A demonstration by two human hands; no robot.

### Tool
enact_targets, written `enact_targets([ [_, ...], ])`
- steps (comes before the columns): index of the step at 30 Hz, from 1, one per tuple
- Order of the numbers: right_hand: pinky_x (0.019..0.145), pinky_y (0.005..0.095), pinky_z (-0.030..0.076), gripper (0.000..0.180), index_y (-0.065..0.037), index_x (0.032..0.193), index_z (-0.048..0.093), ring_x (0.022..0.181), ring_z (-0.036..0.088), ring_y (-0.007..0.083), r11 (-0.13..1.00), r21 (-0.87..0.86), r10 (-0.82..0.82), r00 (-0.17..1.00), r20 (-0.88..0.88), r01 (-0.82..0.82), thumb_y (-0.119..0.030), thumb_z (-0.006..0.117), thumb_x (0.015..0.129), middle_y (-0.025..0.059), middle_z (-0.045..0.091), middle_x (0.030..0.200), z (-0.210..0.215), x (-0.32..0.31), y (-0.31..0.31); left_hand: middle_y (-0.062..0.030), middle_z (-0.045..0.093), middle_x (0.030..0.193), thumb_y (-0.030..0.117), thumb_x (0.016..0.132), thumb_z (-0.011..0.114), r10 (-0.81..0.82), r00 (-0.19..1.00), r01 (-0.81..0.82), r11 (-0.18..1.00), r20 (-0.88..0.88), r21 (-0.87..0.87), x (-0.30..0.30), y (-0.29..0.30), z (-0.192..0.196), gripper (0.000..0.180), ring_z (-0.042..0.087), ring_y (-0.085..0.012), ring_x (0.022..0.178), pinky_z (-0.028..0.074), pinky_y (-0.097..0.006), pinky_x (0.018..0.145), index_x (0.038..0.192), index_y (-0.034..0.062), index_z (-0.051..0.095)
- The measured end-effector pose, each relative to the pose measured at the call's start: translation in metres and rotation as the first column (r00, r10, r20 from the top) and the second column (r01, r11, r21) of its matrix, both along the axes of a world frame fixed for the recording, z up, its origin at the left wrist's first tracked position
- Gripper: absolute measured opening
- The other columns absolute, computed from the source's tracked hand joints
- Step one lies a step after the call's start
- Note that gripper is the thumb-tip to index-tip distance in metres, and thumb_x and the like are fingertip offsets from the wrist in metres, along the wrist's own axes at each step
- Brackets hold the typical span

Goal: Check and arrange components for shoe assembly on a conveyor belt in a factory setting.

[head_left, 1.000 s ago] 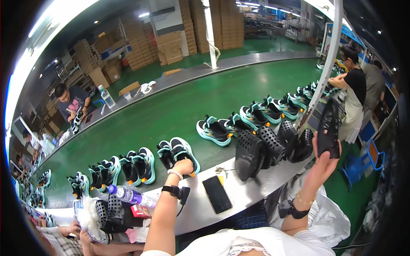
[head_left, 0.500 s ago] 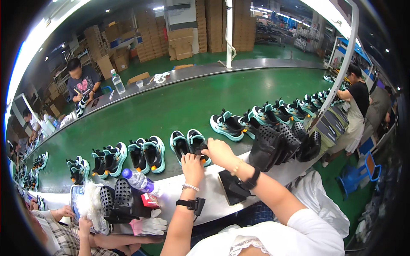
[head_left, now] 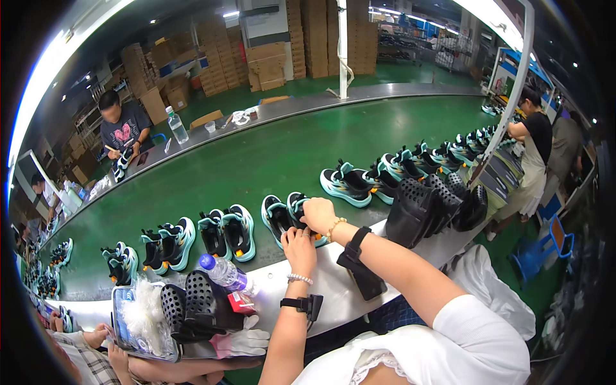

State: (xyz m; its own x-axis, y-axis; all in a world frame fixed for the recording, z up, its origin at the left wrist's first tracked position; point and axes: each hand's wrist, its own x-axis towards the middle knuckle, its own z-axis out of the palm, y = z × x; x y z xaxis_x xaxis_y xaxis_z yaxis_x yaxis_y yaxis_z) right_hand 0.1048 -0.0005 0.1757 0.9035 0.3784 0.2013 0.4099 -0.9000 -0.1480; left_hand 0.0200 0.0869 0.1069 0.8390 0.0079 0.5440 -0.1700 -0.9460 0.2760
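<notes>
**Both hands on the nearest pair of trainers on the belt**

The right hand [head_left: 319, 215] lies curled over the top of the right shoe of a black-and-teal pair of trainers [head_left: 287, 218], fingers folded down onto its collar. The left hand [head_left: 299, 247] sits just below it, fingers bent and pressed against the heel end of the same pair; whether it pinches anything small I cannot tell. The pair stands at the near edge of the green conveyor belt [head_left: 269, 160], just beyond the pale worktop [head_left: 333, 282].

The step in hand looks like checking or adjusting this pair at the heel and opening. The next move probably calls for a firm hold on one shoe while the other hand works, without knocking the neighbouring pair [head_left: 226, 231] just to the left.

A dark flat phone-like slab [head_left: 362, 279] lies on the worktop under the right forearm. A plastic bottle [head_left: 224, 273] and black perforated inserts [head_left: 189, 305] lie further left; more inserts [head_left: 427, 205] are stacked to the right.
</notes>
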Motion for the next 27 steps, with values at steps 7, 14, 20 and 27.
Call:
enact_targets([
  [7,0.066,0.0347,0.058,0.009,-0.010,0.077,0.073,0.076,0.072,0.0252,0.996,-0.004,-0.091,0.994,0.060,0.091,-0.018,0.070,0.079,0.0106,0.072,0.081,-0.028,0.005,0.006,-0.0039,0.070,0.092,0.029,0.083,0.065,0.082,0.995,-0.085,0.994,0.049,0.071,0.004,-0.002,-0.005,0.023,0.053,-0.0236,0.107,0.033,-0.041,0.097,0.094,0.0092,0.072],
  [14,0.074,0.0352,0.058,0.016,-0.009,0.088,0.074,0.091,0.071,0.0240,0.959,0.004,-0.278,0.947,-0.164,0.282,-0.014,0.059,0.088,0.0116,0.073,0.096,-0.047,0.022,0.037,-0.0070,0.070,0.091,0.022,0.080,0.066,0.069,0.998,-0.068,0.996,-0.010,0.058,0.003,0.009,-0.011,0.017,0.054,-0.0242,0.109,0.034,-0.042,0.097,0.083,0.0065,0.073],
  [20,0.072,0.0384,0.059,0.019,-0.007,0.085,0.073,0.085,0.072,0.0287,0.941,0.142,-0.295,0.950,-0.105,0.308,-0.012,0.055,0.087,0.0143,0.072,0.090,-0.072,0.051,0.039,-0.0078,0.069,0.093,0.022,0.077,0.070,0.075,0.997,-0.075,0.997,0.019,0.008,0.013,0.004,-0.025,0.020,0.054,-0.0247,0.108,0.035,-0.043,0.098,0.088,0.0049,0.072],
  [27,0.072,0.0451,0.053,0.024,-0.002,0.098,0.066,0.078,0.067,0.0367,0.794,0.593,0.221,0.972,-0.079,-0.133,-0.022,0.063,0.085,0.0196,0.068,0.082,-0.039,0.011,0.003,-0.0066,0.062,0.109,0.021,0.077,0.072,0.151,0.988,-0.149,0.988,0.044,-0.037,0.016,0.014,-0.014,0.031,0.044,-0.0303,0.126,0.024,-0.049,0.111,0.105,0.0074,0.068],
])
